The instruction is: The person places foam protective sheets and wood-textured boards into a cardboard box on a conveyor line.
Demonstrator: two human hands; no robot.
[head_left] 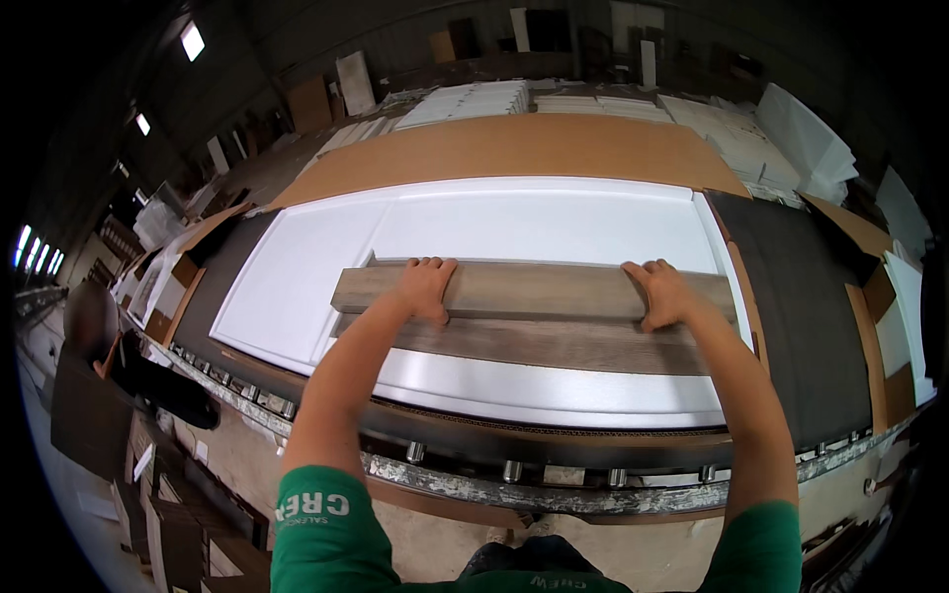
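A long grey-brown wood-grain board (539,289), boxy in section, lies crosswise before me. My left hand (427,289) grips it near its left end, fingers over the far edge and thumb at the near edge. Toward its right end my right hand (660,294) clasps it the same way. Just under and nearer to me is a second wood-grain piece (554,344), partly covered by the first; whether the two are joined I cannot tell. Both are over a white sheet lining (474,222) with raised edges, inside an opened cardboard box.
A brown cardboard flap (524,148) spreads out on the far side. The box rests on a roller conveyor (514,471) with a worn metal rail. Dark side surfaces (806,296) flank it. Stacked white panels (465,104) stand behind. At left is another person (89,366).
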